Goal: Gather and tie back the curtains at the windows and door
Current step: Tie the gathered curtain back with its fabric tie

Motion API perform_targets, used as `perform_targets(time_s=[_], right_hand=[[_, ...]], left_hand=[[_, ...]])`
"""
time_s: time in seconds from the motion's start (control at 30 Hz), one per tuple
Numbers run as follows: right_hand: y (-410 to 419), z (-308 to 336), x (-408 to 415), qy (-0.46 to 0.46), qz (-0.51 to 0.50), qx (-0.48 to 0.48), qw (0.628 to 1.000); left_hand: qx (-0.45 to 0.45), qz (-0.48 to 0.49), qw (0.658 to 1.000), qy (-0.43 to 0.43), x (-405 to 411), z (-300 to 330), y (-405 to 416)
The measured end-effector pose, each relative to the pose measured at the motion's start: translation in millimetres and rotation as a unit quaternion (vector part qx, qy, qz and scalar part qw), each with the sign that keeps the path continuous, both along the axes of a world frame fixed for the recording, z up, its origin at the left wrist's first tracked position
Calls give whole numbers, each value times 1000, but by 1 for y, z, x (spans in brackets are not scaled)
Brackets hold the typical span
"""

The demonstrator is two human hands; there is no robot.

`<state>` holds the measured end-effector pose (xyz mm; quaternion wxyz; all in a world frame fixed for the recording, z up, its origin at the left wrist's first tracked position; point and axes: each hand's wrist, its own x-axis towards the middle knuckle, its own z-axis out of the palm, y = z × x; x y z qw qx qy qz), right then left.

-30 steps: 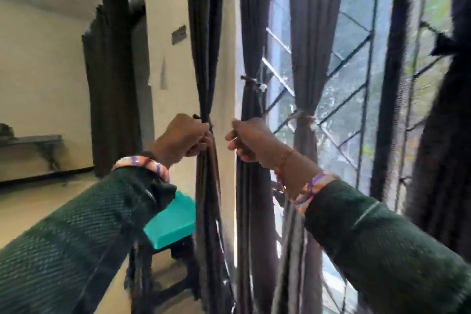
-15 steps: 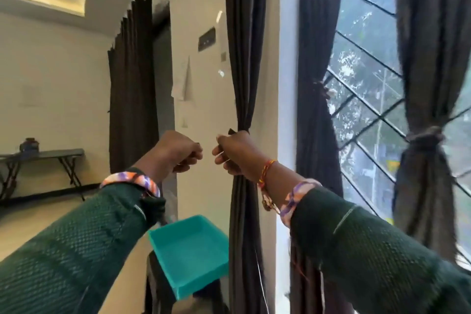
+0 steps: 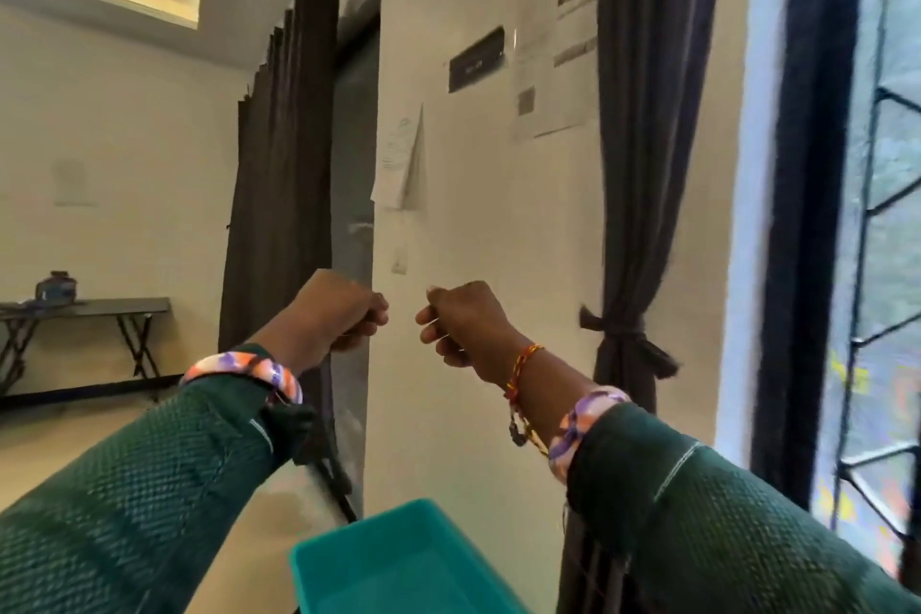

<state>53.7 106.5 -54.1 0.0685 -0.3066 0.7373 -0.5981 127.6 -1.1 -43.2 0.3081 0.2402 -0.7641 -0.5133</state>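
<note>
Both hands are drawn off the tied window curtain (image 3: 629, 214), left hand (image 3: 344, 312) and right hand (image 3: 461, 322) clenched empty; next the loose door curtain (image 3: 279, 194), centre-left, must be gathered.

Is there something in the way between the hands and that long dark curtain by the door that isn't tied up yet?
Nothing visible. The left hand and right hand hang in open air, and the untied door curtain lies beyond them.

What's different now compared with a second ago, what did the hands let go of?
Both hands came off the curtain, now tied and hanging to their right. The left hand and right hand stay raised with fingers curled, close together, before the wall. The view swung left. The doorway curtain is unchanged.
</note>
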Motion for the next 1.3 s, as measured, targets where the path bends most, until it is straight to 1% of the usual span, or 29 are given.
perform_targets(time_s=[0.2, 0.33, 0.4, 0.53, 0.63, 0.77, 0.83, 0.9, 0.97, 1.03, 1.17, 1.3], right_hand=[[-138, 2, -35, -10, -1, -37, 999], [-246, 13, -59, -35, -28, -57, 997], [-292, 16, -68, -45, -30, -59, 997], [-379, 12, -83, -57, -47, -36, 997], [-437, 9, -101, -50, -50, -33, 997], [-523, 2, -127, -30, -41, -42, 998], [-560, 3, -143, -17, -44, -43, 998], [-618, 6, -165, -19, -33, -60, 997], [-645, 10, -180, -28, -32, -63, 997], [-712, 17, -203, -28, -27, -68, 997], [-816, 29, -234, -18, -15, -45, 999], [-904, 32, -258, 7, -15, -41, 999]], left_hand=[[-32, -14, 999, -1, -42, 8, -148], [-38, -35, 998, -30, -65, 21, -251], [-41, -44, 998, -15, -74, 26, -302], [-16, -52, 999, 5, -84, 29, -389], [2, -59, 998, 23, -98, 25, -444], [0, -67, 997, 27, -129, 20, -519], [-9, -66, 997, 37, -148, 19, -552], [-32, -68, 996, 43, -169, 23, -606], [-36, -72, 996, 38, -178, 28, -630], [-51, -64, 995, 51, -196, 40, -696], [-56, -36, 995, 72, -222, 52, -805], [-40, -45, 996, 70, -245, 50, -896]])
